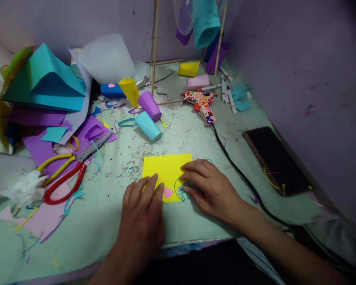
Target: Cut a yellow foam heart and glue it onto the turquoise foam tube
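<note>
A yellow sheet is lying flat on the bench, in front of the person, with a small pink heart showing near its lower edge. The left hand is resting palm down over the sheet's lower left part, its grip wide, the fingers spreading slightly. The right hand is touching the right edge; its grip is standing narrow – a gap is showing between thumb and fingers – and whether it is pinching the small green-lined piece beside the thumb, I cannot tell.

Beyond the sheet, 3 small paper cups are lying close together: a light blue cup, a purple cup and a yellow cup. A dark blue cup, bearing another pink heart, is lying behind them to the left.

To the right, a flowered glue gun is lying on its side, its black cord trailing toward the person, past a dark phone. White markers are lying behind the gun.

On the left, scissors with 1 red and 1 yellow handle are resting among paper scraps – purple, pink and blue.
</note>
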The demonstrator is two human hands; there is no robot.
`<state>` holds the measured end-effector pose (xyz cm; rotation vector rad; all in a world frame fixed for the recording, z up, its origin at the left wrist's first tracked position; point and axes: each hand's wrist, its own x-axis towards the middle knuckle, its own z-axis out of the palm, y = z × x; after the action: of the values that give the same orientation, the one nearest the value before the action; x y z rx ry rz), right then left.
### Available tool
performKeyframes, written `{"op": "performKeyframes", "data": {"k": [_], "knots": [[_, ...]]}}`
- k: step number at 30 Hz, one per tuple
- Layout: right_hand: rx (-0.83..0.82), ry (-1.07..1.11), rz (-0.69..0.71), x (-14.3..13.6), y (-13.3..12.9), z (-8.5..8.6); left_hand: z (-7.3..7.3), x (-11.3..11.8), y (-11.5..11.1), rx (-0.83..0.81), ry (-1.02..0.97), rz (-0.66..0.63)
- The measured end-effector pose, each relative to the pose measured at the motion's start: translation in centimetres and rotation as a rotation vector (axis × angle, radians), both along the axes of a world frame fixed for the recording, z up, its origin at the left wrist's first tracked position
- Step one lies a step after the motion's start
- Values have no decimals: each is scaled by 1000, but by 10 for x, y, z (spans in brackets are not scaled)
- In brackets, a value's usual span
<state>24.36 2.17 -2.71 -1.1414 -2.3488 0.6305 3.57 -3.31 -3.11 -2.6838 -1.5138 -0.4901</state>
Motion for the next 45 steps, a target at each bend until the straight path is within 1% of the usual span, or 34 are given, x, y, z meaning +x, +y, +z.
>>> {"op": "performKeyframes", "data": {"k": [3,7,9,12,15,16,18,21,25,31,32,37,39,41,45], "knots": [[-3,38,-20,1,-1,-4,-9,2,-6,-53,106,7],[1,76,-34,0,-2,-7,-13,7,-9,-20,125,50],[-2,87,-41,0,-2,-7,-12,12,-12,-9,122,70],[-7,96,-51,-1,-2,-7,-7,20,-15,-39,104,123],[-3,110,-55,-1,-1,-8,1,18,-15,4,65,159],[0,116,-54,-1,-1,-8,4,15,-14,34,42,142],[1,121,-49,-1,-1,-9,7,8,-12,52,7,68],[1,125,-44,0,0,-9,7,2,-11,-4,1,-33],[1,130,-49,0,-1,-8,2,6,-15,-38,43,-50],[-3,118,-62,0,-2,-9,1,13,-15,13,60,-95],[-4,115,-63,0,-2,-9,1,14,-14,23,64,-97],[-3,99,-71,-1,-2,-7,3,22,-16,7,98,-31],[7,91,-83,-3,-4,-6,2,24,-18,15,137,-42],[31,76,-77,-7,-5,-5,1,26,-19,17,149,-24],[109,30,26,-12,-5,-5,0,29,-20,21,147,-6]]}}
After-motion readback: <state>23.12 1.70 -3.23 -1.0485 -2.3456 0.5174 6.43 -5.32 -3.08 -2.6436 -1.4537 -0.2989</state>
